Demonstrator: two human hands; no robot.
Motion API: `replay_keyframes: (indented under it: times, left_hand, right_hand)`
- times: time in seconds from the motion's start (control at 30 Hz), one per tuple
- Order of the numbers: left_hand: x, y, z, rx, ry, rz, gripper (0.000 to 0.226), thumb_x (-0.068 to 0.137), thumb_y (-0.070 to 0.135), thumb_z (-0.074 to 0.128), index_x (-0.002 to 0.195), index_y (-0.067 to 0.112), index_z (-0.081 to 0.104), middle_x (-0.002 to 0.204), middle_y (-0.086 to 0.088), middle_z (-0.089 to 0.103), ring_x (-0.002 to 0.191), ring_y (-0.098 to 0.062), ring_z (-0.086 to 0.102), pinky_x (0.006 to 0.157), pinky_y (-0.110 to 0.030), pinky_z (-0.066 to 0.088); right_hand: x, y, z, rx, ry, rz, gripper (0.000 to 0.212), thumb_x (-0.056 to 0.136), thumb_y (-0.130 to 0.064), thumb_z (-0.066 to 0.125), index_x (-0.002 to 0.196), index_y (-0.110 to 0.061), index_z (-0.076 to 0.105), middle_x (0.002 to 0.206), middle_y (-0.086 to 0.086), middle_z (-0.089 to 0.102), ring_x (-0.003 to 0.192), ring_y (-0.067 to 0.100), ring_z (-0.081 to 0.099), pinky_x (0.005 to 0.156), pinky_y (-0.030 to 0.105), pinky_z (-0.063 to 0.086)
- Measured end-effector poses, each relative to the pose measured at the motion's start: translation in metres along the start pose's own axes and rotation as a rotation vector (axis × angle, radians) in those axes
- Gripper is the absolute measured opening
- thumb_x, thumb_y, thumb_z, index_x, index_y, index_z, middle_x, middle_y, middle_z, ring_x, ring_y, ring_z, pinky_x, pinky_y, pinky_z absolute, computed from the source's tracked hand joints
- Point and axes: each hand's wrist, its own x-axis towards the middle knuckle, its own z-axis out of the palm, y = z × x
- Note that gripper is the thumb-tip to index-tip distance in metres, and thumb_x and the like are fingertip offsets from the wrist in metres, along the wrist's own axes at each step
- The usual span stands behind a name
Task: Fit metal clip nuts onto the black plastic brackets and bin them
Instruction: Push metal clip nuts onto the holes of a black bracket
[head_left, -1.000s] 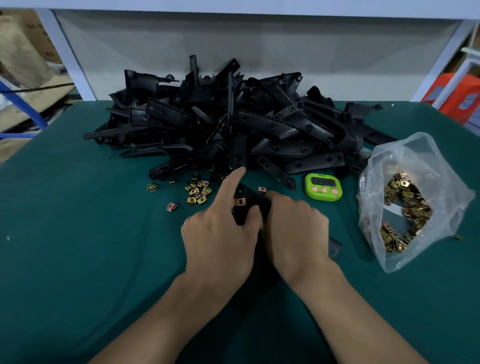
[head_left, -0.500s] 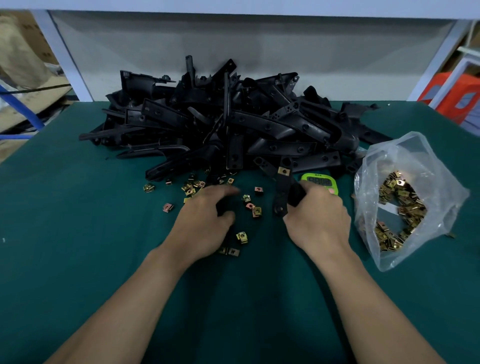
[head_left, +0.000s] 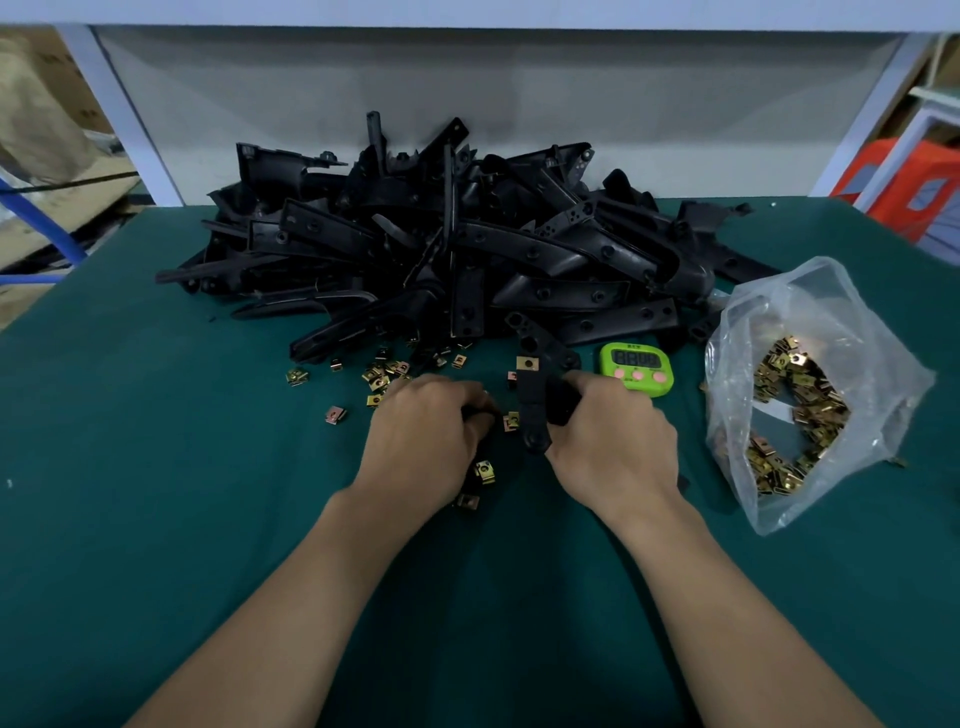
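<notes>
Two hands work over the green mat (head_left: 156, 467). The right hand (head_left: 613, 441) has its fingers wrapped round one black bracket (head_left: 535, 410), lifted just in front of the heap. One clip nut (head_left: 525, 362) sits on the bracket's far end. The bracket's long axis runs away from the person, almost straight. Its clipped end points at the heap and its rounded end (head_left: 537, 441) points back toward the wrists.

The left hand (head_left: 426, 441) lies knuckles up with the fingers curled under. A dark shape shows beneath them, but I cannot tell whether the hand has hold of anything.

The loose clip nuts (head_left: 485, 470) on the mat number at least nine singles that can be picked out. There is also a tight cluster (head_left: 382, 374) left of the hands (too bunched to count). One of the singles (head_left: 511, 421) lies between the two hands.

The pile of brackets (head_left: 467, 260) at the back of the mat is too tangled to count. One clear bag (head_left: 831, 322) at the right holds many more clip nuts. One green timer (head_left: 636, 371) stands between the bag and the held bracket, and its digits are unreadable. Both forearms are cut off by the bottom edge.
</notes>
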Motion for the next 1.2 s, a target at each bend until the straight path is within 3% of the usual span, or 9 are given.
replay_keyframes:
  times: [0.1, 0.17, 0.23, 0.3, 0.43, 0.5, 0.77, 0.97, 1.2]
  left_hand:
    - [-0.002, 0.002, 0.001, -0.033, 0.074, -0.055, 0.012, 0.095, 0.025, 0.07, 0.102, 0.023, 0.079, 0.112, 0.003, 0.075, 0.106, -0.021, 0.064, 0.094, -0.031, 0.043]
    - [-0.004, 0.003, -0.003, -0.125, 0.15, -0.149, 0.013, 0.098, 0.03, 0.064, 0.096, 0.03, 0.077, 0.094, 0.011, 0.076, 0.087, -0.014, 0.068, 0.081, -0.03, 0.052]
    - [-0.007, 0.003, -0.008, -0.326, 0.183, -0.252, 0.019, 0.099, 0.034, 0.061, 0.087, 0.033, 0.075, 0.073, 0.015, 0.073, 0.065, -0.004, 0.069, 0.059, -0.024, 0.053]
    - [-0.01, 0.004, -0.013, -0.63, 0.136, -0.337, 0.022, 0.098, 0.027, 0.065, 0.079, 0.029, 0.076, 0.071, 0.009, 0.075, 0.059, -0.008, 0.071, 0.049, -0.017, 0.049]
    - [-0.016, 0.011, -0.019, -1.076, -0.088, -0.404, 0.003, 0.079, 0.022, 0.083, 0.079, 0.019, 0.081, 0.075, -0.007, 0.076, 0.062, -0.014, 0.07, 0.055, -0.018, 0.053]
    - [-0.016, 0.011, -0.018, -1.159, -0.127, -0.422, 0.014, 0.066, 0.02, 0.084, 0.08, 0.018, 0.082, 0.076, -0.009, 0.076, 0.066, -0.015, 0.072, 0.06, -0.019, 0.056]
    - [-0.015, 0.011, -0.021, -1.226, -0.266, -0.45, 0.02, 0.092, 0.003, 0.066, 0.098, 0.013, 0.082, 0.094, -0.015, 0.078, 0.081, -0.018, 0.076, 0.068, -0.024, 0.059]
    - [-0.016, 0.013, -0.022, -1.11, -0.308, -0.415, 0.025, 0.092, -0.003, 0.066, 0.11, 0.01, 0.075, 0.088, -0.014, 0.078, 0.076, -0.018, 0.074, 0.068, -0.023, 0.059]
    - [-0.02, 0.017, -0.024, -0.938, -0.308, -0.314, 0.036, 0.089, -0.007, 0.069, 0.108, 0.023, 0.076, 0.082, -0.013, 0.078, 0.07, -0.02, 0.073, 0.074, -0.03, 0.06]
  right_hand:
    - [0.0, 0.0, -0.001, -0.009, -0.013, -0.013, 0.022, 0.083, -0.041, 0.072, 0.104, -0.036, 0.068, 0.063, -0.014, 0.048, 0.063, 0.023, 0.046, 0.062, 0.032, 0.038]
    - [0.0, 0.001, -0.002, -0.019, -0.016, -0.021, 0.021, 0.083, -0.038, 0.071, 0.104, -0.034, 0.067, 0.064, -0.014, 0.048, 0.063, 0.023, 0.046, 0.062, 0.032, 0.038]
    - [0.0, 0.001, -0.003, -0.03, -0.022, -0.027, 0.021, 0.084, -0.035, 0.07, 0.104, -0.034, 0.067, 0.067, -0.011, 0.051, 0.065, 0.025, 0.047, 0.064, 0.032, 0.038]
    - [0.0, -0.001, -0.005, -0.024, -0.02, -0.029, 0.021, 0.083, -0.034, 0.07, 0.104, -0.034, 0.066, 0.068, -0.011, 0.05, 0.066, 0.025, 0.047, 0.065, 0.033, 0.039]
    - [0.0, -0.002, -0.008, 0.01, -0.017, -0.031, 0.018, 0.081, -0.031, 0.069, 0.098, -0.035, 0.064, 0.067, -0.011, 0.053, 0.067, 0.028, 0.053, 0.065, 0.033, 0.04]
    - [-0.001, -0.002, -0.009, 0.027, -0.012, -0.03, 0.018, 0.08, -0.031, 0.07, 0.096, -0.035, 0.063, 0.064, -0.014, 0.049, 0.063, 0.025, 0.049, 0.064, 0.033, 0.038]
    - [-0.001, -0.004, -0.011, -0.025, 0.056, -0.077, 0.025, 0.079, -0.028, 0.075, 0.102, -0.033, 0.067, 0.058, -0.015, 0.038, 0.061, 0.024, 0.042, 0.062, 0.033, 0.035]
    - [0.001, -0.003, -0.014, -0.081, 0.071, -0.079, 0.024, 0.08, -0.024, 0.077, 0.1, -0.034, 0.068, 0.056, -0.015, 0.04, 0.057, 0.02, 0.04, 0.06, 0.031, 0.031]
    - [0.002, -0.004, -0.013, -0.084, 0.046, -0.084, 0.018, 0.078, -0.026, 0.079, 0.091, -0.029, 0.067, 0.056, -0.014, 0.043, 0.056, 0.02, 0.041, 0.056, 0.032, 0.028]
